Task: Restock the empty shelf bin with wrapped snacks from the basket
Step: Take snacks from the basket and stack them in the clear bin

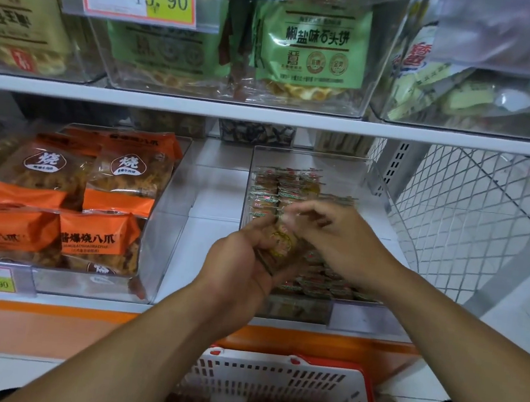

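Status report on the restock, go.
Left hand holds a stack of wrapped snacks over the bin. Right hand picking at the stack. Bin part filled. Basket below, some left. Nothing blocking.

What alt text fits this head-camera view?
Two bare hands work over a clear shelf bin partly filled with rows of small wrapped snacks: the left hand holds some, the right hand reaches in. A basket with more sits below.

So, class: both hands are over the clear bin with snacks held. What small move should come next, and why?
Probably set the wrapped snacks held by the left hand and right hand onto the rows in the clear bin; its back is bare, and the basket holds more.
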